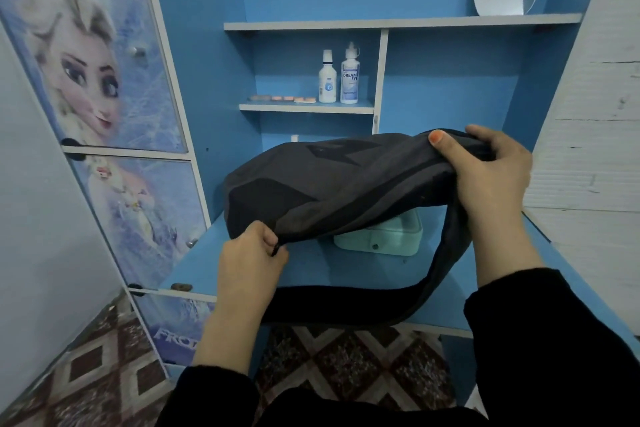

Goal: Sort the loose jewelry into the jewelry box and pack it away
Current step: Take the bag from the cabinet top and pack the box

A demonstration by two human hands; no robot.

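Your left hand (pixel 254 253) pinches the dark bag (pixel 329 180) at its 7 o'clock edge; your right hand (pixel 491 166) clamps the bunched end at 2 o'clock. Packing away appears to be the step in hand: next, you likely must spread the bag's mouth wide enough for the jewelry box (pixel 384 237). Mint-green, rounded and apparently closed, it sits on the desk (pixel 311 270) at the bag's 5 o'clock, half hidden beneath it.

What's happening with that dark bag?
A person holds a dark bag up over the blue desk. The left hand pinches its near edge and the right hand grips its other end. A mint green box sits on the desk, partly hidden under the bag.
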